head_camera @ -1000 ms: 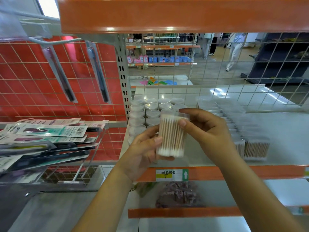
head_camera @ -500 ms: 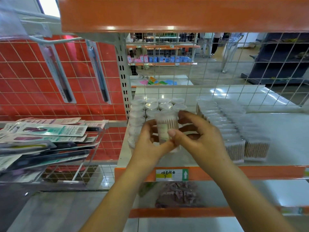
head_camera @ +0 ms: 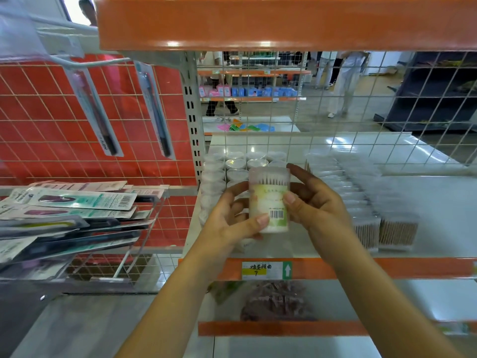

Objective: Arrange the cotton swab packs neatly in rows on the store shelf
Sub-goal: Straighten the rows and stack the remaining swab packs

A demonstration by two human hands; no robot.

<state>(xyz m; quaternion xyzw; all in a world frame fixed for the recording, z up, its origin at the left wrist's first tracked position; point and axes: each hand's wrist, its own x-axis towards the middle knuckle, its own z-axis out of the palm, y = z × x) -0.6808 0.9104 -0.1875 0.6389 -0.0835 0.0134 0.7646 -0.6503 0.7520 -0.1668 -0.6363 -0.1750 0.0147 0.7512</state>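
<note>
Cotton swab tub (head_camera: 268,201) held upright between both hands, above the front of the white shelf (head_camera: 438,202), lid up. Left hand (head_camera: 229,218) curled round its lower left side, thumb tip pressed just beside the barcode. Right hand (head_camera: 312,202) curled round the right side, thumb on the label, fingers wrapped behind. Both grips closed on the tub, none slack.

Change over the last second: tub turned about its axis. Bare swab sticks faced the camera before; label and barcode face it now. Also carried slightly up and back toward the stock. Reading: label being brought to the front ahead of placing, so placement judged imminent, not yet done.

Behind and left of the grip: round-lidded tubs (head_camera: 233,166) standing in rows, touching one another, rows running back to the wire grid (head_camera: 335,104). Free slot presumably at the front of that block, but hidden by the hands; cannot confirm.

Right of the grip: flat swab boxes (head_camera: 382,223) in two long rows, near but apart from the tubs.

Below the grip: orange shelf edge with price tag (head_camera: 265,270); lower shelf carries a dark bagged item (head_camera: 276,301), blurred.

Far left: wire basket of carded packs (head_camera: 69,213), outside the working shelf.

Obstruction: neighbouring tubs packed tight; lowering needs a straight drop to avoid knocking them.
</note>
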